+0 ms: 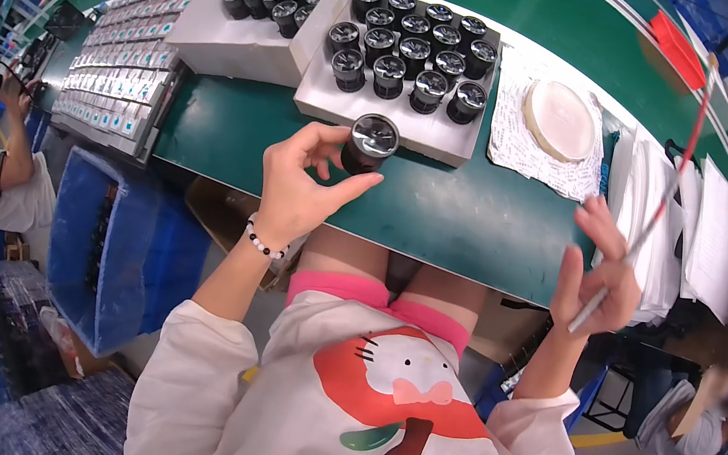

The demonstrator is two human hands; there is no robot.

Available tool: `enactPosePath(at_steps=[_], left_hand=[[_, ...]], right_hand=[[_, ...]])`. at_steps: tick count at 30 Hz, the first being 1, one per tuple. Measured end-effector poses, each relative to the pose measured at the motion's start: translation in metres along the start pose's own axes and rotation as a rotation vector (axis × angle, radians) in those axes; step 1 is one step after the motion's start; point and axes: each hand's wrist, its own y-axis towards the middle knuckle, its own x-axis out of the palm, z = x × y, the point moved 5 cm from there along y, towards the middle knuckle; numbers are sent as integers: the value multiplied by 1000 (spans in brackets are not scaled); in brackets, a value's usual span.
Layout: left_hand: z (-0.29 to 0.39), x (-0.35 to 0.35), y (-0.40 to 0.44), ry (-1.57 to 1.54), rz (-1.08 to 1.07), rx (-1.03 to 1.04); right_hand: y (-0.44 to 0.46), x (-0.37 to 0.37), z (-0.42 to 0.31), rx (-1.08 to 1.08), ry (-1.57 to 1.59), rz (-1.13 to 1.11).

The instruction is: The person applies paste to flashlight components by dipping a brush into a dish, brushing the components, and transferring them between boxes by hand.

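Note:
My left hand (303, 184) pinches a black cylinder with a glossy, lens-like top (370, 146) between thumb and fingers. It is held upright over the green table, in front of a box of similar pieces. To the right, my right hand (600, 284) holds a long thin stick (663, 203), red along its upper part and grey lower down. It slants across the palm, with some fingers raised and slightly blurred. The kind of stick is unclear. Several more black cylinders (414, 48) stand in rows in the white box (330, 104) beyond my left hand.
Another white box (239, 59) with black cylinders stands at the left, beside a tray of small white parts (117, 67). A round cream-coloured disc (561, 120) lies on a printed cloth. Paper stacks (718, 240) stand at right, a blue bin (122, 259) below left.

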Motion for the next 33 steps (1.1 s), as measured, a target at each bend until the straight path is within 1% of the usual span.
enactPosePath(at_steps=[2,5,8,10,11,13,16,17,18,20,23,28,33], left_hand=[[10,0,-1,64,-33,0],[10,5,-3,-68,-32,-7],[15,8,-3,-152,-48,-23],[20,9,-3,-182,-68,-56],[23,8,-4,-127,-62,-36],[29,8,-5,-14,-50,6],[50,5,-9,178,119,315],[53,4,-12,207,136,331],[55,2,-13,246,195,417],[57,0,-14,331,310,584],[62,-5,-15,368,360,683],[64,-8,-16,326,386,703],[64,-7,-15,303,385,708]], right_hand=[[17,14,-2,-39,23,-50],[36,43,5,-13,181,-148],[42,71,17,107,441,-207],[45,84,18,130,557,-266],[46,89,18,141,618,-296],[49,93,14,52,577,-367],[50,90,0,-46,477,-426],[50,86,-7,-62,440,-444],[50,84,-11,-78,404,-463],[48,80,-13,-140,378,-404],[45,74,-14,-184,339,-342],[40,71,-14,-186,308,-255],[38,74,-18,-216,239,-248]])
